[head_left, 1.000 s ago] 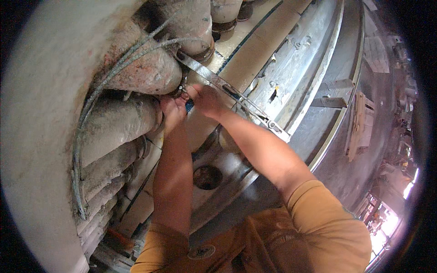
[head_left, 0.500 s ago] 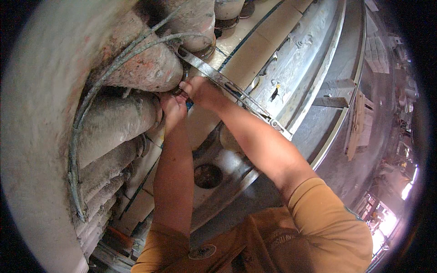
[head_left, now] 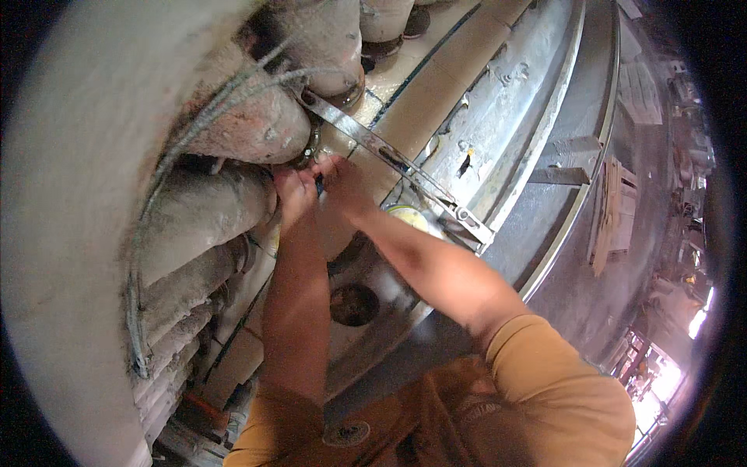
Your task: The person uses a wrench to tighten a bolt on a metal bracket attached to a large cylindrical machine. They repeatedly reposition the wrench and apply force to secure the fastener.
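Wrench handle (head_left: 320, 185), small and dark, is showing between the two hands, right at the base of the big dusty pipe (head_left: 257, 128) on the left, just below where the pipe's rusty collar (head_left: 310, 148) meets the pale deck (head_left: 436, 93). The left hand (head_left: 294, 193) is curling round something at that collar, fingers folded in, though what exactly they are clamping is hidden behind the knuckles. The right hand (head_left: 342, 183) is pressing in from the right, touching the left, fingers bent over the same spot; whether it is gripping the dark handle or only steadying it, one cannot tell.

Compared with a second ago, both hands are sitting a little lower and nearer under the pipe, and the long flat metal bar (head_left: 393, 159) running from the collar out to the right is now lying clear above the right hand instead of crossing it. That reads as the hands shifting off the bar and settling onto the fitting itself.

Grey cables (head_left: 167, 183) are looping over the pipes on the left. A round hole (head_left: 354, 303) is sitting in the plate between the forearms, and a yellowish disc (head_left: 410, 218) is peeking out beside the right arm.
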Tool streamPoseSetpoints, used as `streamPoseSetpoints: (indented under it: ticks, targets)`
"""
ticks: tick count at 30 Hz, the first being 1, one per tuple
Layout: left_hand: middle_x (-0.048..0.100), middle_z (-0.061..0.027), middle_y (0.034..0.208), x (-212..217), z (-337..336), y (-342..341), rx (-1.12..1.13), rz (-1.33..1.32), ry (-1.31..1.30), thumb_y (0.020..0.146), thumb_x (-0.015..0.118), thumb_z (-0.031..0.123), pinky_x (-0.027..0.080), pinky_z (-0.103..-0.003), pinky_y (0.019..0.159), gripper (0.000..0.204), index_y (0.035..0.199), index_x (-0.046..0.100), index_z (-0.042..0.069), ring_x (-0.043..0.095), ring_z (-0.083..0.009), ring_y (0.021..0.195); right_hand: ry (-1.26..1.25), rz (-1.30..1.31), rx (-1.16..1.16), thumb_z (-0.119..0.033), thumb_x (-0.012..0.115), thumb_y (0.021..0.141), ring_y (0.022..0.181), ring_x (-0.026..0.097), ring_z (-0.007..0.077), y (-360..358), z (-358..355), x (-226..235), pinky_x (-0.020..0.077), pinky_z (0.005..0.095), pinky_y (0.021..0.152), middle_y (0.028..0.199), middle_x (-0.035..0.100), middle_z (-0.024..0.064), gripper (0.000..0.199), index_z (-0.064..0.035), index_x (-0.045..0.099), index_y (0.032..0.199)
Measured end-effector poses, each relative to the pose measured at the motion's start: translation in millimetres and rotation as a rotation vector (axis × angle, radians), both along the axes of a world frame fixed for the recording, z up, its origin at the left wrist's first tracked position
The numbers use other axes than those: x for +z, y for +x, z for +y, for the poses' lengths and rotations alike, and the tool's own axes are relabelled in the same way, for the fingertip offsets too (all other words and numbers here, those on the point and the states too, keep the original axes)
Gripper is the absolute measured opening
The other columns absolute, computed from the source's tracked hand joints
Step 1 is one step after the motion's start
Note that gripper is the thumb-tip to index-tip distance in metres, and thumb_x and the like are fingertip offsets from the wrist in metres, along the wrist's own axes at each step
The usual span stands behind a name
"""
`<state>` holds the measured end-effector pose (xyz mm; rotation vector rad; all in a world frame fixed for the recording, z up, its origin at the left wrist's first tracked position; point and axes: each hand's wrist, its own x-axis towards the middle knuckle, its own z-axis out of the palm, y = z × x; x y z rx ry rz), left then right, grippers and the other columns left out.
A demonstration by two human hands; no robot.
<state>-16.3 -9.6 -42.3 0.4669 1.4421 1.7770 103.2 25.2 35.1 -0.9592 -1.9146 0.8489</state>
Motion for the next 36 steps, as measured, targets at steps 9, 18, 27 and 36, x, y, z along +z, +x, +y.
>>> streamPoseSetpoints:
  ticks: [9, 18, 27, 36]
  targets:
    - [0.056, -0.0065, 0.099, 21, 8, 3, 0.187, -0.638, 0.155, 0.089, 0.042, 0.045, 0.047, -0.032, 0.055, 0.040, 0.112, 0.046, 0.013, 0.055, -0.0225, 0.078, -0.439, -0.259, 0.468, -0.033, 0.045, 0.088, 0.074, 0.058, 0.0299, 2, 50, 20, 0.0437, 0.0368, 0.071, 0.074, 0.060, 0.0180, 0.038, 0.0001, 0.062, 0.081]
    - [0.054, -0.0093, 0.108, 53, 15, 10, 0.187, -0.665, 0.106, 0.088, 0.044, 0.042, 0.051, -0.035, 0.065, 0.041, 0.111, 0.049, 0.009, 0.056, -0.0259, 0.087, -0.463, -0.195, 0.564, -0.028, 0.047, 0.088, 0.073, 0.059, 0.0302, -6, 63, 16, 0.0438, 0.0385, 0.072, 0.072, 0.062, 0.0173, 0.034, 0.0027, 0.061, 0.081]
    - [0.058, -0.0082, 0.093, 118, 8, -3, 0.176, -1.403, -0.264, 0.087, 0.048, 0.029, 0.048, -0.029, 0.070, 0.029, 0.101, 0.051, 0.004, 0.055, -0.0207, 0.079, -0.812, -0.123, -0.186, -0.031, 0.037, 0.092, 0.078, 0.054, 0.0438, -41, -14, 61, 0.0425, 0.0442, 0.069, 0.077, 0.056, 0.0251, 0.038, 0.0029, 0.052, 0.084]
    - [0.053, -0.0068, 0.105, -46, -21, -23, 0.051, -0.203, 0.091, 0.091, 0.042, 0.035, 0.049, -0.032, 0.064, 0.032, 0.109, 0.047, 0.008, 0.055, -0.0192, 0.078, 0.024, -0.063, 0.101, -0.018, 0.051, 0.079, 0.069, 0.054, 0.0362, -5, -12, 5, 0.0432, 0.0447, 0.063, 0.076, 0.053, 0.0187, 0.020, -0.0003, 0.051, 0.088]
